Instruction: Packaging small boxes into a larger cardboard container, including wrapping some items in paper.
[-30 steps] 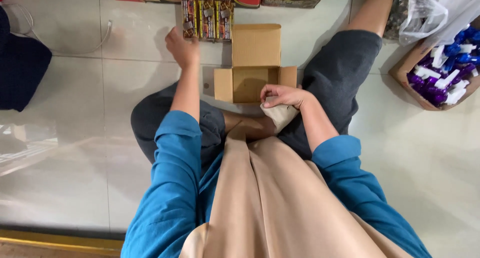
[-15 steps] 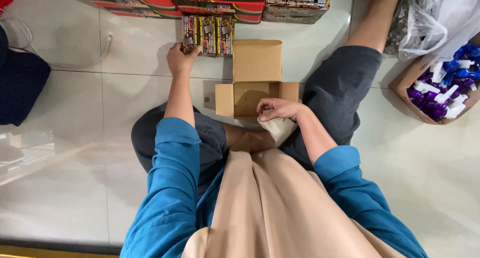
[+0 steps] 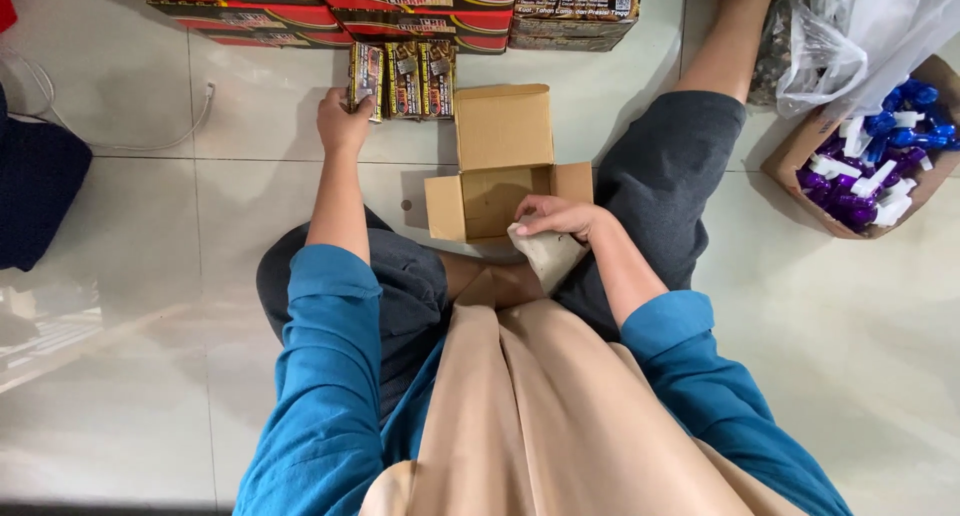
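The left hand [image 3: 343, 124] has reached farther forward, now gripping a dark printed packet [image 3: 366, 76]; the right hand [image 3: 558, 216] pinches beige paper [image 3: 547, 253] at the open brown cardboard box [image 3: 500, 181].

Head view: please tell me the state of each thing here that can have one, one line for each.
Small cardboard box: open, flaps spread, on the floor.
Left hand: closed on a packet.
Packet: upright, at the left end of a row of three.
Right hand: pinching a folded paper at the box edge.
Folded paper: creased, hanging from the fingers.
Box of spray bottles: open, full.
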